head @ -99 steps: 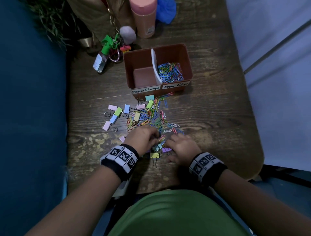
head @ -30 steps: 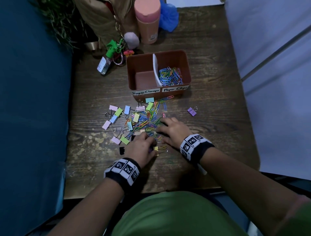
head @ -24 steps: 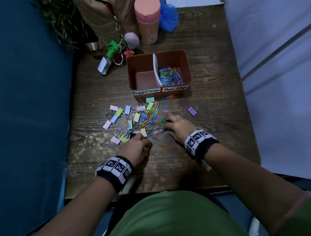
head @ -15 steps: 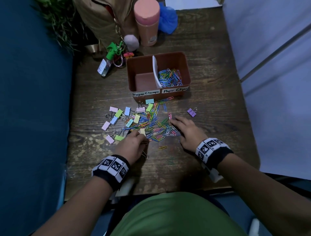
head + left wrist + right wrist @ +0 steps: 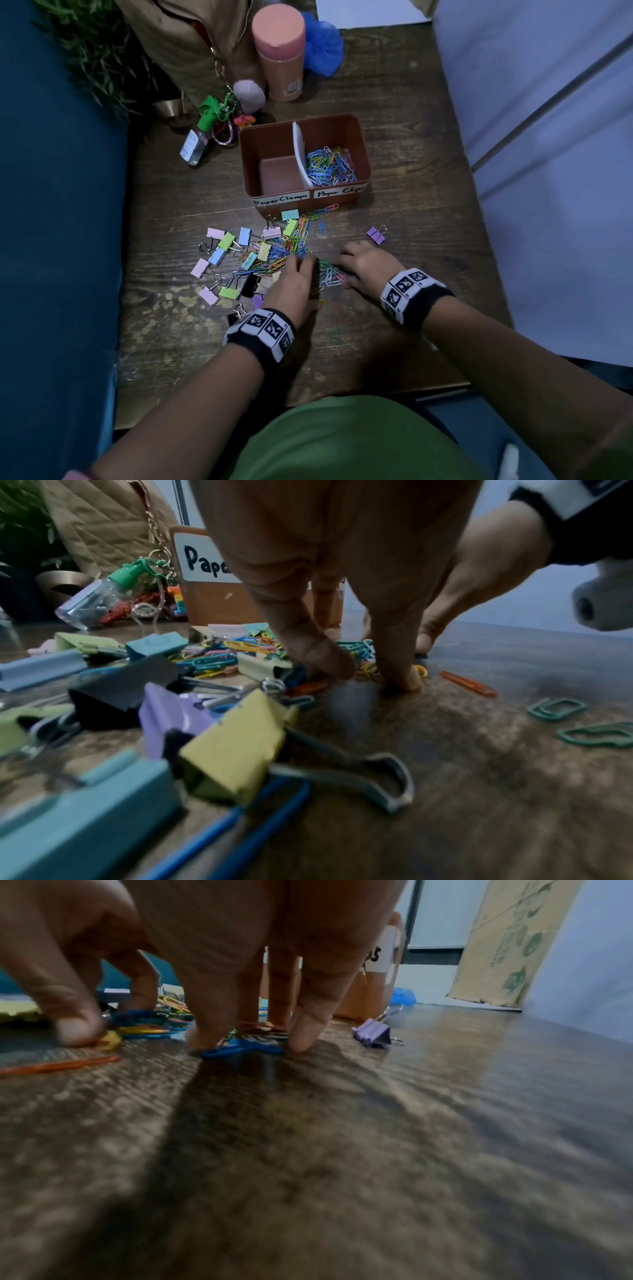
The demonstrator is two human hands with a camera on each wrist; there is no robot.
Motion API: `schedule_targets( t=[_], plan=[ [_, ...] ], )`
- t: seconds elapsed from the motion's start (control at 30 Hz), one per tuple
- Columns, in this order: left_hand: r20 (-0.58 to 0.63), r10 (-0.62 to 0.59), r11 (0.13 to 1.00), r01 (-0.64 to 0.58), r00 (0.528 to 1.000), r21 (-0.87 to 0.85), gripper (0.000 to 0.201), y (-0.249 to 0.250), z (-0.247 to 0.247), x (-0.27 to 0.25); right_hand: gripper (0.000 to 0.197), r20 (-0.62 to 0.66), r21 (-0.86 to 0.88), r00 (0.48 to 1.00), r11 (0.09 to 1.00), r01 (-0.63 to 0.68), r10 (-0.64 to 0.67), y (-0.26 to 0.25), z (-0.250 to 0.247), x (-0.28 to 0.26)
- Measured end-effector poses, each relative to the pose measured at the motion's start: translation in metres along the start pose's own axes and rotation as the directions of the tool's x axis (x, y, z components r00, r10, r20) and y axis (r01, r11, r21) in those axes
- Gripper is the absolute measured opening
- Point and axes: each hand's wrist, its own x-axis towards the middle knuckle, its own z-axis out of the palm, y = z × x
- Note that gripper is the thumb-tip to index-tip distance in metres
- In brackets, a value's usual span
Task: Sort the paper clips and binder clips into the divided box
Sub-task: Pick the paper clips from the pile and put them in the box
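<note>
The brown divided box (image 5: 363,161) stands mid-table; its left compartment is bare, and its right one holds coloured paper clips (image 5: 330,166). In front of it lies a mixed pile of paper clips (image 5: 279,251) and pastel binder clips (image 5: 222,245). My left hand (image 5: 301,265) and right hand (image 5: 346,260) face each other with a small heap of paper clips (image 5: 327,275) between them. In the left wrist view, the left hand (image 5: 359,672) has its fingertips down on the wood among clips. The right hand (image 5: 246,1042) presses straight fingers on a blue paper clip (image 5: 243,1047). One purple binder clip (image 5: 375,235) lies alone to the right.
Behind the box stand a pink bottle (image 5: 281,51), a tan bag (image 5: 178,34), a blue bag (image 5: 323,44) and a small clear bottle on a keychain (image 5: 195,147). A teal surface (image 5: 51,240) borders the wooden table (image 5: 411,154) on the left, and a pale wall on the right.
Both hands have drawn toward each other: the left moved right from the binder clips, the right slid left. Loose paper clips are now bunched between them.
</note>
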Motion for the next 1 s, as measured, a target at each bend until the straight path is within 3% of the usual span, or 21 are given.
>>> schedule_targets(
  t=[0.07, 0.13, 0.23, 0.37, 0.43, 0.63, 0.73, 0.83, 1.0],
  plan=[
    [-0.004, 0.010, 0.999, -0.010, 1.000, 0.031, 0.087, 0.001, -0.006, 0.008, 0.045, -0.114, 0.088, 0.992, 0.995, -0.036, 0.046, 0.002, 0.004, -0.010],
    [0.005, 0.016, 0.999, -0.017, 1.000, 0.052, 0.088, 0.001, -0.011, 0.017, 0.062, -0.169, 0.141, 0.980, 0.987, -0.078, 0.102, 0.004, 0.007, -0.020],
    [0.047, 0.032, 0.997, -0.035, 0.998, 0.075, 0.078, 0.003, -0.017, 0.028, 0.107, -0.071, 0.134, 0.984, 0.980, -0.150, 0.161, -0.002, 0.010, -0.032],
    [0.055, 0.090, 0.991, -0.095, 0.994, 0.094, 0.060, 0.003, -0.020, 0.035, 0.123, 0.032, 0.074, 0.988, 0.985, -0.155, 0.153, -0.026, 0.024, -0.034],
    [0.062, 0.109, 0.987, -0.116, 0.992, 0.109, 0.055, 0.002, -0.020, 0.037, 0.116, 0.030, 0.069, 0.987, 0.985, -0.158, 0.157, -0.036, 0.033, -0.034],
    [0.097, 0.190, 0.967, -0.203, 0.977, 0.155, 0.035, 0.004, -0.023, 0.041, 0.047, -0.147, 0.251, 0.970, 0.956, -0.152, 0.193, -0.031, 0.032, -0.019],
    [0.108, 0.210, 0.955, -0.228, 0.972, 0.191, 0.030, 0.007, -0.025, 0.043, 0.025, -0.120, 0.246, 0.966, 0.949, -0.195, 0.230, -0.029, 0.025, -0.011],
    [0.137, 0.219, 0.936, -0.248, 0.966, 0.250, 0.024, 0.011, -0.027, 0.044, 0.014, -0.130, 0.212, 0.955, 0.949, -0.235, 0.265, -0.031, 0.021, -0.007],
    [0.178, 0.159, 0.954, -0.198, 0.971, 0.227, 0.019, 0.006, -0.031, 0.044, 0.019, -0.100, 0.121, 0.955, 0.956, -0.267, 0.279, -0.029, 0.010, -0.009]
  ],
)
